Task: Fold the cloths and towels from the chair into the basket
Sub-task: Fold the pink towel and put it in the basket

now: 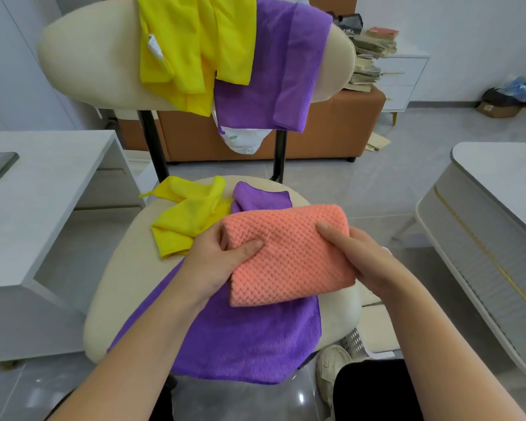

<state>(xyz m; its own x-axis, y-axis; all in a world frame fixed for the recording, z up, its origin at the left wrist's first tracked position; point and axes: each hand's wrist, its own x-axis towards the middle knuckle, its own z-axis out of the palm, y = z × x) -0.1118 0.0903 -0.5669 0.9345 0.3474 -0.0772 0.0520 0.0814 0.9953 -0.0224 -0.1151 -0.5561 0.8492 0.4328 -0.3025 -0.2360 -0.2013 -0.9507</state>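
Centrally, we found the chair carrying every item. A large purple towel lay flat on its seat. A second purple towel and a long yellow cloth hung over the backrest. A crumpled yellow cloth and a small purple cloth lay at the seat's rear. We held the folded orange towel above the seat. Our left hand gripped its left edge, thumb on top; our right hand gripped its right edge.

folded orange waffle towel above purple cloth spread on cream chair.
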